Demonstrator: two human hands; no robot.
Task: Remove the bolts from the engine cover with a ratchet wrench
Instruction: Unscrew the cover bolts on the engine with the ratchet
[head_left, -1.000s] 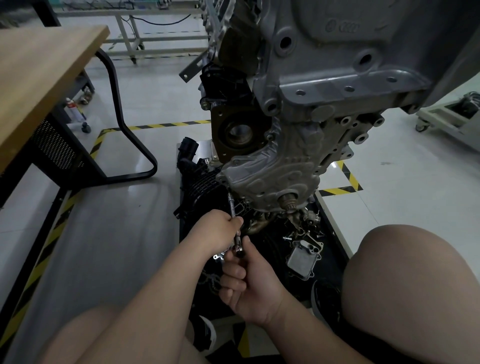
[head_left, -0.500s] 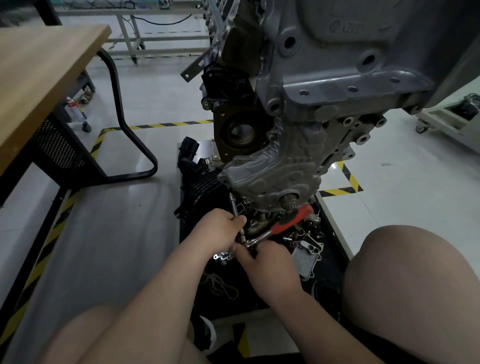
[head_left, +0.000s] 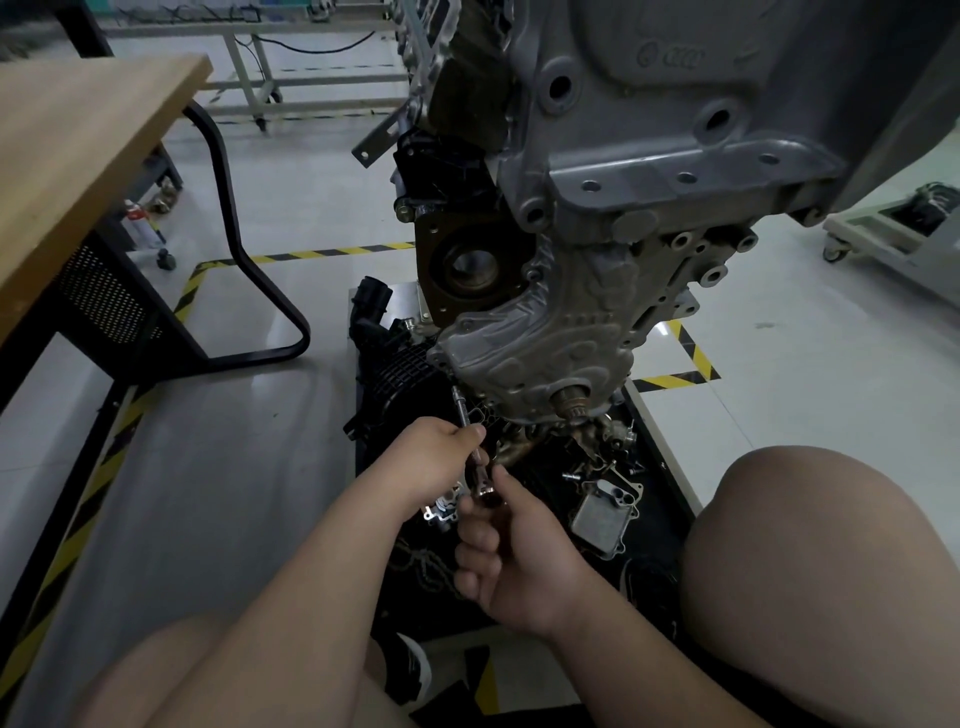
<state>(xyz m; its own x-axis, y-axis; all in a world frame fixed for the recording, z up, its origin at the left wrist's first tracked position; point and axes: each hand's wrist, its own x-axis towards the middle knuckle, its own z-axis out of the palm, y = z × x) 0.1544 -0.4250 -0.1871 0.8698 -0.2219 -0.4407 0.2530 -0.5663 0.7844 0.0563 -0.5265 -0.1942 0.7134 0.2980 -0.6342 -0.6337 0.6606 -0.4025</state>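
Wooden counter (head_left: 78, 171) far left. Left hand (head_left: 436, 457) pinches the extension bar (head_left: 463, 409), whose tip meets the engine cover (head_left: 545, 353) at its lower left edge. Right hand (head_left: 511, 551) is curled round the ratchet wrench (head_left: 487, 494); the handle is hidden.

Engine cover (head_left: 540, 348) sits centre, on the engine's lower front. Ratchet wrench (head_left: 462, 408) runs from the cover's lower-left edge down to the hands: left hand (head_left: 436, 460) grips it above, right hand (head_left: 519, 561) just below. Loose plate (head_left: 602, 514) lies right of them; surface (head_left: 78, 171) far left.
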